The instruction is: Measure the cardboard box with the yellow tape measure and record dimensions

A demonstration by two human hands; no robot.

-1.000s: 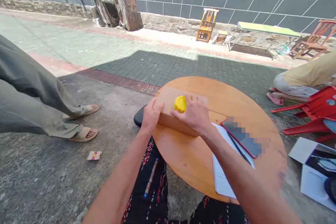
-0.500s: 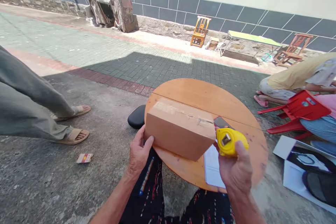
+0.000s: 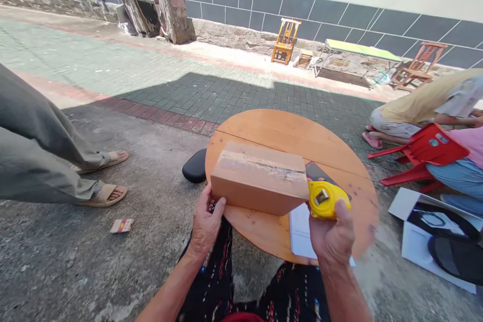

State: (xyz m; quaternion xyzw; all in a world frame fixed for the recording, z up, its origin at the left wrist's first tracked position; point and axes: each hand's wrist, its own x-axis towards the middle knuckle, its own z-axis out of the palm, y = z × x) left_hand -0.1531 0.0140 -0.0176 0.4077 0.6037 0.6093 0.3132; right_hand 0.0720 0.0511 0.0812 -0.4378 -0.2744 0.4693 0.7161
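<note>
A taped brown cardboard box rests on the near edge of a round wooden table. My left hand grips the box's near left corner, fingers closed on it. My right hand holds a yellow tape measure against the box's right end. White paper sheets lie under my right hand, and a dark phone shows just behind the tape measure.
A person in grey trousers and sandals stands at left. At right people sit by a red plastic chair. An open white box lies on the ground. A black cushion and a small card lie nearby.
My hands came off the box top. The box was pulled toward me to the table's near edge, and the tape measure went from its top to its right end.
</note>
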